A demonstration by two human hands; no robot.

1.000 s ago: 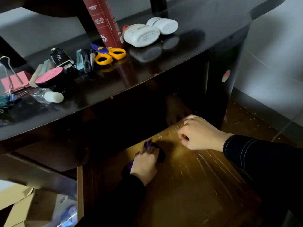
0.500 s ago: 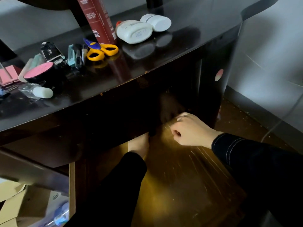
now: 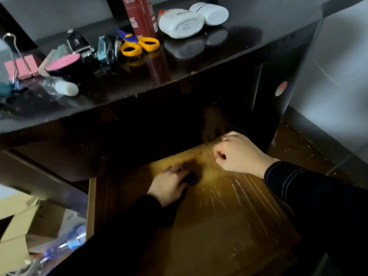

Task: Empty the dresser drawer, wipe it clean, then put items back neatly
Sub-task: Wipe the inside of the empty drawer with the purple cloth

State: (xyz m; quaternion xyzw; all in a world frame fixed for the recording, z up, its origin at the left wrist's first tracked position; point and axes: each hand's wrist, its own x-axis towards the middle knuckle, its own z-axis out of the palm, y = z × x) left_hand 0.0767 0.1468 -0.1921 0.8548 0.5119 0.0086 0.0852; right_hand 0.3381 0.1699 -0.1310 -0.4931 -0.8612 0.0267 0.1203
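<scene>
Drawer (image 3: 219,240) is sitting pulled out under the dresser top (image 3: 199,62). Only your hands & the cloth are showing in it. Its yellow-brown bottom is carrying shiny creased streaks, fanning out toward the R side.

Your left hand (image 3: 169,188) is pressing the purple cloth (image 3: 192,178) onto the drawer bottom, approx. mid-width toward the back. The fingers are bending over the cloth & gripping it, so just a bit of purple is peeking out past the knuckles. The view's blurry there.

Your right hand (image 3: 239,154) is resting at the back R of the drawer bottom w/ fingers curled in tight. Can't tell if it's pinching anything.

Up on the top, things are lying in a loose row:
- Red can (image 3: 139,14), standing.
- White bottle (image 3: 181,22), lying on its side just beside a white tub (image 3: 211,12).
- Yellow-handled scissors (image 3: 139,45), touching the can's base.
- Black compact w/ pink lid (image 3: 63,64).
- Pink binder clip (image 3: 22,66).
- Small white tube (image 3: 66,88), sitting in clear wrap.

Cardboard boxes (image 3: 16,226) are sitting lower L, beside the drawer wall.
</scene>
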